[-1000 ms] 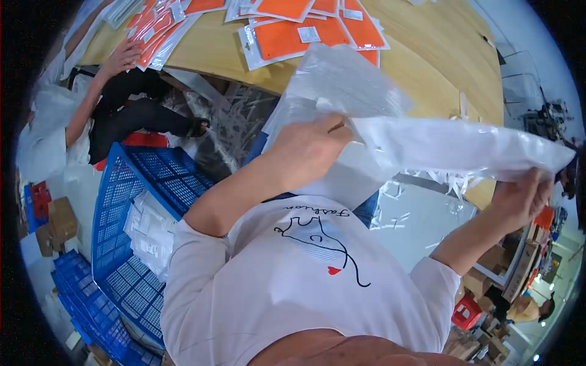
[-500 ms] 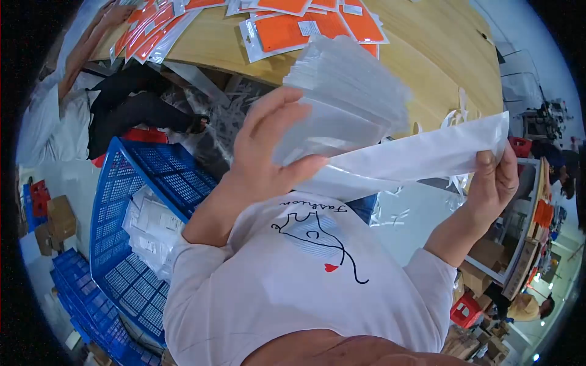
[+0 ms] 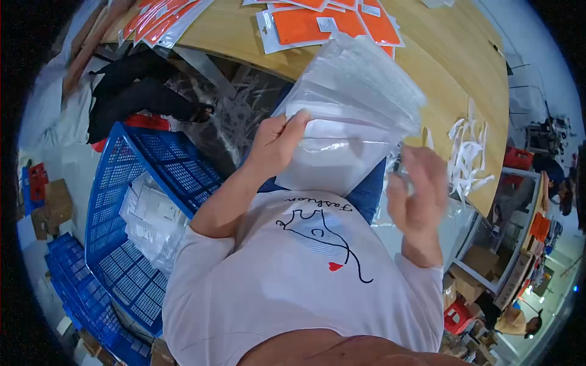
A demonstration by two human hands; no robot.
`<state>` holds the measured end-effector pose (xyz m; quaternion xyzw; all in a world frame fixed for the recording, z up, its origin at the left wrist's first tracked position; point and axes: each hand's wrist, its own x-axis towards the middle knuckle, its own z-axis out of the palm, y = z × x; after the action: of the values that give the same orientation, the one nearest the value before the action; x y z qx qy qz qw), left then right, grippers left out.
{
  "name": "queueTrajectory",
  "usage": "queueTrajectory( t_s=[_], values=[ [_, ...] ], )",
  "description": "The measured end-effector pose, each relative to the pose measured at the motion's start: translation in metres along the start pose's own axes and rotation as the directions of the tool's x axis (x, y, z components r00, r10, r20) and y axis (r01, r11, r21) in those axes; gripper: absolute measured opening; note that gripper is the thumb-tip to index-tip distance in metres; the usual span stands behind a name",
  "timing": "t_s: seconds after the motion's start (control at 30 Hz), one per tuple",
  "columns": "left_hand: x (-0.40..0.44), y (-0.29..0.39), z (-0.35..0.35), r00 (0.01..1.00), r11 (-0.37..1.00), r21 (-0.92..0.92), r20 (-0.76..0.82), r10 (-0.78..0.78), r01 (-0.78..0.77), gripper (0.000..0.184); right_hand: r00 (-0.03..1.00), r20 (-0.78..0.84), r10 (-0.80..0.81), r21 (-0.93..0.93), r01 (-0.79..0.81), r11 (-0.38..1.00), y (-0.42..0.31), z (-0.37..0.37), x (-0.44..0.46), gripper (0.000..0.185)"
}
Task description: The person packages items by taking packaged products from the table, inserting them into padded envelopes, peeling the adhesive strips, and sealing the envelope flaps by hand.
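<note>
My left hand (image 3: 278,143) is closed on the left edge of a thick stack of clear plastic bags (image 3: 360,85), with its thumb lying on top. The stack is fanned out at its far end and sits in front of my chest above my lap. To the right of the stack's near corner is my right hand (image 3: 421,189), blurred by motion. Its thumb and fingers look apart, and I see nothing between them. Thin white strips (image 3: 470,152) hang over the table edge beyond my right hand.
Orange items in clear packaging (image 3: 317,25) lie on the wooden table (image 3: 452,55). On my left, a blue plastic basket (image 3: 131,287) contains packed clear bags (image 3: 149,222). A person in dark trousers (image 3: 140,85) sits at the far left. White strips litter the floor beneath the table.
The long white piece my right hand held out has left its fingers, and that hand has moved left toward the stack. My left hand, spread before, now grips the stack's edge.
</note>
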<state>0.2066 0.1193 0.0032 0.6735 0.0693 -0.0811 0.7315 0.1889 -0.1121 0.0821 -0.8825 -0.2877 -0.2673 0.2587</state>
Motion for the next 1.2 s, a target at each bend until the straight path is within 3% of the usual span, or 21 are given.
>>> queueTrajectory(
  t_s=[0.07, 0.13, 0.27, 0.43, 0.57, 0.77, 0.9, 1.0, 1.07, 1.2],
  values=[
    [-0.001, -0.005, -0.001, 0.996, 0.995, -0.049, 0.017, 0.084, -0.084, 0.025, 0.985, 0.141, -0.096, 0.063, 0.088, 0.994, -0.008, 0.035, -0.002, 0.042],
    [-0.003, -0.005, 0.001, 0.994, 0.993, -0.048, 0.009, 0.109, -0.108, 0.025, 0.979, 0.204, -0.031, -0.009, 0.033, 0.999, -0.019, 0.063, -0.012, 0.039],
    [-0.009, -0.008, 0.003, 0.984, 0.984, -0.037, -0.023, 0.176, -0.177, 0.025, 0.989, 0.138, -0.056, -0.054, 0.064, 0.996, -0.026, 0.076, -0.020, 0.040],
    [-0.010, -0.008, 0.003, 0.986, 0.986, 0.017, 0.025, 0.163, -0.163, 0.022, 0.948, 0.319, -0.013, 0.073, -0.011, 0.997, -0.010, 0.061, 0.001, 0.035],
    [-0.010, -0.015, -0.003, 0.975, 0.979, 0.072, 0.132, 0.180, -0.191, 0.018, 0.798, 0.599, -0.065, 0.358, -0.195, 0.913, 0.005, 0.059, 0.009, 0.030],
    [-0.006, 0.014, -0.010, 0.941, 0.945, 0.181, 0.255, 0.223, -0.273, 0.017, 0.892, 0.450, -0.042, 0.327, -0.121, 0.937, 0.005, 0.062, 0.014, 0.026],
    [-0.005, 0.020, -0.008, 0.960, 0.953, 0.178, 0.186, 0.212, -0.245, 0.020, 0.997, 0.081, 0.012, 0.331, -0.038, 0.943, -0.005, 0.064, 0.015, 0.026],
    [-0.005, 0.014, -0.003, 0.927, 0.880, 0.304, 0.209, 0.311, -0.364, 0.020, 0.996, 0.076, 0.036, 0.341, -0.060, 0.938, -0.018, 0.070, 0.019, 0.025],
    [-0.005, 0.018, 0.001, 0.845, 0.797, 0.294, 0.283, 0.454, -0.527, 0.020, 0.995, 0.082, 0.049, 0.359, -0.075, 0.930, -0.025, 0.077, 0.025, 0.023],
    [-0.001, 0.010, 0.002, 0.837, 0.782, 0.306, 0.282, 0.470, -0.543, 0.018, 0.995, 0.095, 0.004, 0.381, -0.040, 0.924, -0.020, 0.078, 0.028, 0.024]
  ],
)
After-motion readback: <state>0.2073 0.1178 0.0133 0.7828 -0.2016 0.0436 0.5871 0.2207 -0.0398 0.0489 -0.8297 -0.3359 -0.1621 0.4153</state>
